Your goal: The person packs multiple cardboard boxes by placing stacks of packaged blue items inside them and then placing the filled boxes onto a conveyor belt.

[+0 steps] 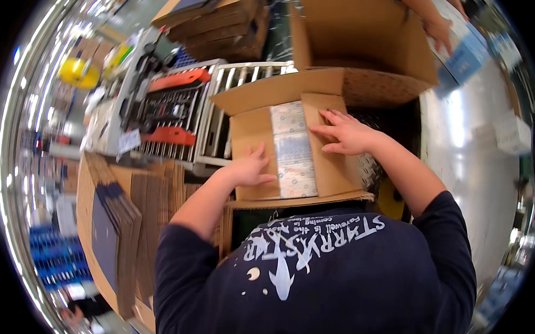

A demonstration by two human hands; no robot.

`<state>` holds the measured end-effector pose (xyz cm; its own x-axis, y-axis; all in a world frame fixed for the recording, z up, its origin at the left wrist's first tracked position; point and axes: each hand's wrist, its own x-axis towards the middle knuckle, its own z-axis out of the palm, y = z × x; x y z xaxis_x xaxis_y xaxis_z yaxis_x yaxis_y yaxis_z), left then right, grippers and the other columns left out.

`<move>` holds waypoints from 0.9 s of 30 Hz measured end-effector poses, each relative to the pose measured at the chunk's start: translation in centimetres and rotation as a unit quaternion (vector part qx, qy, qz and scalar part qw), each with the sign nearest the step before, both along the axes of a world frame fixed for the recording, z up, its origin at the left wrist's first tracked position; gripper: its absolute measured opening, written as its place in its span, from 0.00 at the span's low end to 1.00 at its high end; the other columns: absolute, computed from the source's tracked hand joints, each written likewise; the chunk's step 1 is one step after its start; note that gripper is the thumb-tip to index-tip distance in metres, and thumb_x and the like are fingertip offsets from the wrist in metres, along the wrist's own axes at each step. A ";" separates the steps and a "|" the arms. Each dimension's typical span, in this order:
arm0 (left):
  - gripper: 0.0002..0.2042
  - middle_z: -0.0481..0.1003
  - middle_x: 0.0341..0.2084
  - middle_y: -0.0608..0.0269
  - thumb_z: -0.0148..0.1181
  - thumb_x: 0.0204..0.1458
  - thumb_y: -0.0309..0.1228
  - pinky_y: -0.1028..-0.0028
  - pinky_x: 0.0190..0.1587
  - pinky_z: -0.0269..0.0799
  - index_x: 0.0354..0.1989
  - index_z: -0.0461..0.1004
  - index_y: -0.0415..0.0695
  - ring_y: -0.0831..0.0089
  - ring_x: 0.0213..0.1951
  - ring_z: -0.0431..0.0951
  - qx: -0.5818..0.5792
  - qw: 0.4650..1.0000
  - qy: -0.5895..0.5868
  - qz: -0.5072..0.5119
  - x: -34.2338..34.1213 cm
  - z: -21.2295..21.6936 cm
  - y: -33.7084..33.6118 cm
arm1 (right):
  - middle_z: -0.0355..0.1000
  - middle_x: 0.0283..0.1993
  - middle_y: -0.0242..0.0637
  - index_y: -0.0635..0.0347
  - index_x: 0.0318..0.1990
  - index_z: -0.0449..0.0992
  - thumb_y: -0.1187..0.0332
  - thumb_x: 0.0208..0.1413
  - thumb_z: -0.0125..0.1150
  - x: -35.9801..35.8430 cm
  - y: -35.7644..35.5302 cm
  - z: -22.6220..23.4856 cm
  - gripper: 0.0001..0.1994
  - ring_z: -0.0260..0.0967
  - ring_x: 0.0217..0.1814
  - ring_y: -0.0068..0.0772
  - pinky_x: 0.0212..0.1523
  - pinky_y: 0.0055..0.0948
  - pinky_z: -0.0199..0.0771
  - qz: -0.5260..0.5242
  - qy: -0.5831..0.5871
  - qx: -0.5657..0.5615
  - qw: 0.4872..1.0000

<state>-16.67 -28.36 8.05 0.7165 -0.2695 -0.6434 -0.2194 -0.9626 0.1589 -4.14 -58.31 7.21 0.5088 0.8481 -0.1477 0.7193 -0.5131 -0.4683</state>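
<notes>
A brown cardboard box (251, 129) sits in front of me with its two inner flaps folded nearly flat. Between the flaps a strip of white packets with a pale pattern (293, 148) shows. My left hand (251, 166) lies flat on the left flap, fingers spread. My right hand (344, 133) presses flat on the right flap (332, 167), fingers pointing left toward the gap. The far outer flap (276, 90) stands open, and the near outer flap (298, 200) lies open toward my dark blue shirt.
A second open cardboard box (357, 40) stands behind, with another person's hand (439, 31) on its right edge. A roller conveyor (218, 110) runs at the left with orange-and-black tools (174, 108). Stacks of flat cardboard (113, 231) lie at lower left. A shiny metal surface (472, 136) is at the right.
</notes>
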 end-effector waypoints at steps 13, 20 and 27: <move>0.49 0.55 0.64 0.49 0.72 0.28 0.57 0.49 0.65 0.47 0.63 0.61 0.50 0.53 0.66 0.52 -0.010 0.965 -0.236 0.116 1.4 -0.4 1.2 | 0.75 0.42 0.45 0.58 0.45 0.77 0.68 0.50 0.58 6.6 12.4 5.8 0.14 0.72 0.44 0.48 0.51 0.40 0.69 0.009 -0.148 0.304 0.941; 0.50 0.42 0.68 0.42 0.69 0.33 0.60 0.48 0.67 0.41 0.66 0.56 0.54 0.52 0.70 0.41 -0.111 0.880 -0.228 0.402 -1.1 -7.7 8.1 | 0.71 0.53 0.42 0.57 0.53 0.70 0.62 0.46 0.61 1.5 6.6 2.7 0.25 0.64 0.60 0.42 0.67 0.53 0.49 0.104 -0.178 0.050 0.977; 0.30 0.64 0.59 0.48 0.48 0.59 0.48 0.65 0.60 0.62 0.66 0.55 0.46 0.56 0.57 0.68 -0.451 0.797 -0.083 0.394 12.3 -9.4 17.4 | 0.47 0.71 0.43 0.63 0.64 0.56 0.53 0.43 0.63 -1.9 7.5 -6.6 0.41 0.35 0.74 0.54 0.69 0.63 0.28 -0.122 -0.097 -0.070 0.985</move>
<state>-4.35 -10.94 -1.31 0.9465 0.0072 -0.3226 0.3075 -0.3225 0.8952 -6.04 -50.79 0.60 0.7255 0.6749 -0.1347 0.6353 -0.7320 -0.2461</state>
